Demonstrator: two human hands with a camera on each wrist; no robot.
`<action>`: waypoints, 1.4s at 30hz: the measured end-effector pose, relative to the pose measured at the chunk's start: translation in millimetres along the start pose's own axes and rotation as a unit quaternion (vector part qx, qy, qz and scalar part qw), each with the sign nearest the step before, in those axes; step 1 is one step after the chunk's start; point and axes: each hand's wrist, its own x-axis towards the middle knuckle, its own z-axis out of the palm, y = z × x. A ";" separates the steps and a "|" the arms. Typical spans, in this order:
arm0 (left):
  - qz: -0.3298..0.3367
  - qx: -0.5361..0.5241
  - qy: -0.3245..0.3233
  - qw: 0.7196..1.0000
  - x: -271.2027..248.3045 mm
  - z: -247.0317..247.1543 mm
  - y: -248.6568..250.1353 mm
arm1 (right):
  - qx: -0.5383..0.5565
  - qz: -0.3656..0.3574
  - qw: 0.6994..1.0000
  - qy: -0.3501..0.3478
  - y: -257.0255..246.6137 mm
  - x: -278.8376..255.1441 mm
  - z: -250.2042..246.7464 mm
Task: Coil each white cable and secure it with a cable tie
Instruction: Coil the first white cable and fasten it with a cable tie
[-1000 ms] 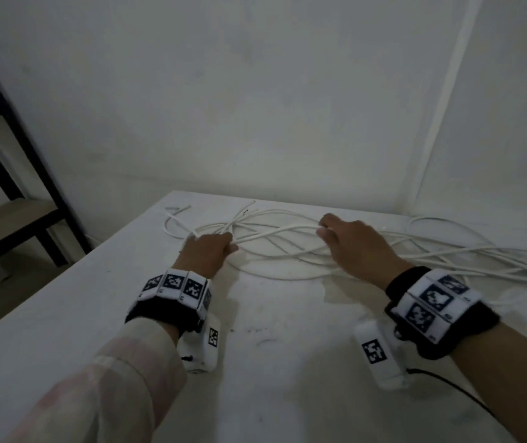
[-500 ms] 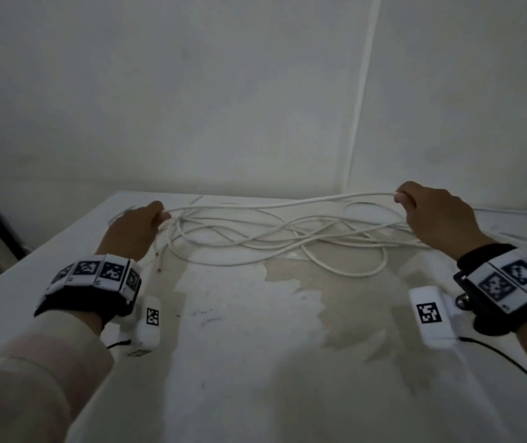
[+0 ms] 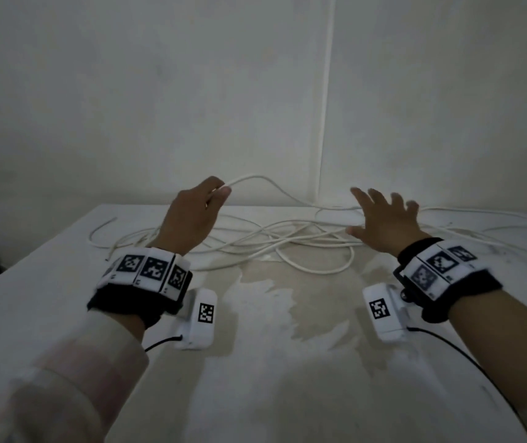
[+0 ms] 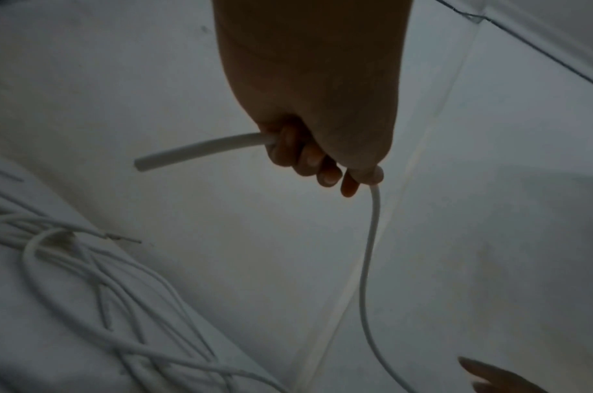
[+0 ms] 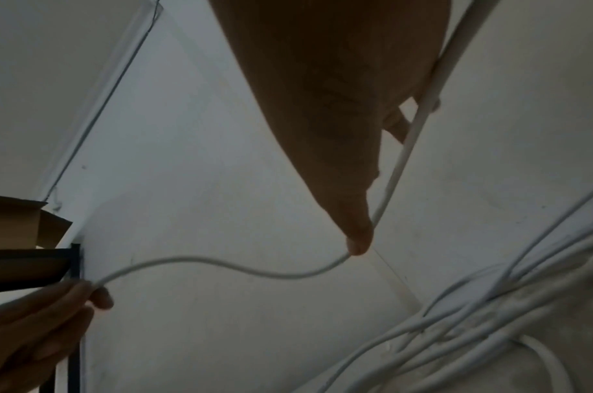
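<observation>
Several loose white cables [image 3: 287, 241] lie tangled across the far side of the white table [image 3: 255, 378]. My left hand [image 3: 220, 193] is raised above the pile's left part and grips one cable [image 4: 372, 239] near its end. The short cut end [image 4: 194, 154] sticks out of the fist. That cable arcs right and down toward my right hand [image 3: 380, 212], which hovers over the pile with fingers spread. In the right wrist view the same cable [image 5: 399, 159] runs along the open palm past the thumb [image 5: 355, 239]. No cable tie is visible.
The table stands in a wall corner with a white conduit [image 3: 326, 107] running up it. A black shelf [image 5: 29, 266] with a cardboard box [image 5: 16, 220] stands off the table's left side. A worn patch [image 3: 303, 298] marks the table's middle.
My left hand has lifted off the table and moved right, carrying the cable end up. My right hand has let go of the cable, spread its fingers and moved left.
</observation>
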 end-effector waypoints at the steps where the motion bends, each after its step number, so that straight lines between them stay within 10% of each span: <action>1: 0.007 -0.011 0.000 1.000 -0.6 1.7 5.5 | -0.004 -0.014 1.000 0.006 -2.4 0.4 0.0; 10: 0.104 -0.023 0.007 0.994 -2.5 22.6 53.2 | 0.216 -0.197 0.945 0.144 -41.4 -6.6 -22.2; 29: -0.047 0.026 0.032 0.998 -0.3 -27.6 -26.5 | -0.001 -0.192 0.909 0.370 30.1 31.4 -28.3; 33: -0.093 0.006 0.055 0.994 -2.8 -35.3 -30.6 | 0.020 -0.096 0.932 0.348 34.7 44.6 -30.7; 42: -0.046 -0.204 0.105 0.972 -1.7 -17.3 11.0 | 0.063 -0.164 0.974 0.146 -15.4 58.1 -27.5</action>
